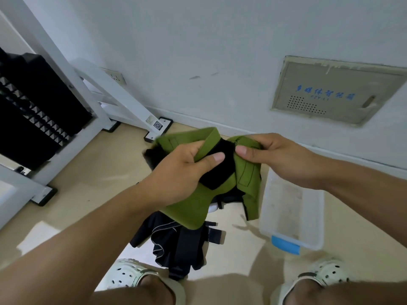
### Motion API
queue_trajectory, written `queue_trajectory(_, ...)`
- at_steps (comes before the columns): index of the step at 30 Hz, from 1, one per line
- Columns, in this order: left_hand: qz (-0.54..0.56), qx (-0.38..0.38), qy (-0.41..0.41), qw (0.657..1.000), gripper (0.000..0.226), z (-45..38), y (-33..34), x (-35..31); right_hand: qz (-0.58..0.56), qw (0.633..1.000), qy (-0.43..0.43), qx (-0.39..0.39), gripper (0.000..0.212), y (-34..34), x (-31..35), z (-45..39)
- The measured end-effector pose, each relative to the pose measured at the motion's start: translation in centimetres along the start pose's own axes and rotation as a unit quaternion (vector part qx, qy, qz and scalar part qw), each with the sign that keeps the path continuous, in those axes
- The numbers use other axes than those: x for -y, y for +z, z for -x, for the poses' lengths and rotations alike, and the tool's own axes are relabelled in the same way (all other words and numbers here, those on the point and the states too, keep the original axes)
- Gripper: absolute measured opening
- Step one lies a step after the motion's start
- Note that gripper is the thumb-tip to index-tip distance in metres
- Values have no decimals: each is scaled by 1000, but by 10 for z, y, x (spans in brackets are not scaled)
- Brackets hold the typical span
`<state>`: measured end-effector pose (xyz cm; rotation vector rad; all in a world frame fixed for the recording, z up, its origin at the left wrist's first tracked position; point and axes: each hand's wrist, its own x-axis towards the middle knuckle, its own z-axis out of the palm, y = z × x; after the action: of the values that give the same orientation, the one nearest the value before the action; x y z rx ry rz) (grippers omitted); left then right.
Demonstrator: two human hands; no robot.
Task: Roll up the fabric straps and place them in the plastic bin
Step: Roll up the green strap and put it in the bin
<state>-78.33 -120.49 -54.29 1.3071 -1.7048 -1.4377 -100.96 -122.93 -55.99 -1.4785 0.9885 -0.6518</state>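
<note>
A: You're in the rolling step. Your left hand (pixel 182 170) has its fingers curled around the wide olive-green fabric strap with the black fuzzy patch (pixel 199 208), thumb pressed onto the black part. Your right hand (pixel 275 157) pinches the strap's other end, thumb on top, fingers tucked behind the cloth. The strap hangs in the air between both hands, above the floor, not rolled tight yet as far as I can judge.

B: And what comes next?

A: Turn the end in your right hand over the black patch and wind it, keeping the edges lined up so the roll doesn't cone out. The loose tail hanging below your left hand needs gathering in as you go.

B: Where does it land?

A: The clear rectangular plastic bin with the blue latch (pixel 293 208) sits on the floor to your right, just beside the hanging strap, and looks empty. The path over is short and open.

B: Anything in the way?

A: The pile of dark fabric straps (pixel 176 245) lies near your feet, left of the bin. The white wall (pixel 220 51) stands close on the far side, and the white metal frame (pixel 123 102) is well off to the left.
</note>
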Motion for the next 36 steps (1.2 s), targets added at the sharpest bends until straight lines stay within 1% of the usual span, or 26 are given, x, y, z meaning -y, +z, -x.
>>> queue_trajectory(2,52,4,7,999,19,-1,0,0,-58,998,7,6,33,-2,3,0)
queue_trajectory(5,106,10,9,994,23,0,3,-1,-129,991,32,4,40,0,4,-1)
queue_trajectory(8,164,-8,7,986,22,0,4,-2,-218,974,61,0,42,3,9,-2)
queue_trajectory(10,199,-19,5,980,21,-1,4,-3,-274,960,66,-3,41,5,15,-4)
queue_trajectory(14,221,-41,-4,974,21,-6,5,-6,-332,938,90,-37,35,9,22,-9)
queue_trajectory(17,247,-41,-15,968,24,-7,6,-9,-396,913,95,-28,34,8,23,-10)
queue_trajectory(19,266,-36,-16,963,28,-5,5,-10,-433,896,92,-25,30,7,24,-10)
queue_trajectory(22,272,-29,-30,961,36,-4,2,-8,-440,893,82,-44,31,4,25,-10)
queue_trajectory(24,271,-14,-45,961,39,-3,-3,-6,-426,899,69,-73,34,-1,26,-10)
queue_trajectory(26,249,5,-57,967,39,-4,-11,-2,-397,911,57,-97,30,-8,28,-9)
queue_trajectory(28,233,27,-65,970,38,-4,-18,0,-382,918,59,-95,27,-12,28,-9)
queue_trajectory(31,245,79,-68,964,31,-4,-28,0,-357,927,77,-91,26,-17,27,-8)
queue_trajectory(34,229,111,-75,964,37,-3,-37,0,-335,935,82,-83,27,-23,28,-5)
queue_trajectory(36,221,127,-82,963,36,-1,-40,0,-323,940,80,-80,30,-26,27,-3)
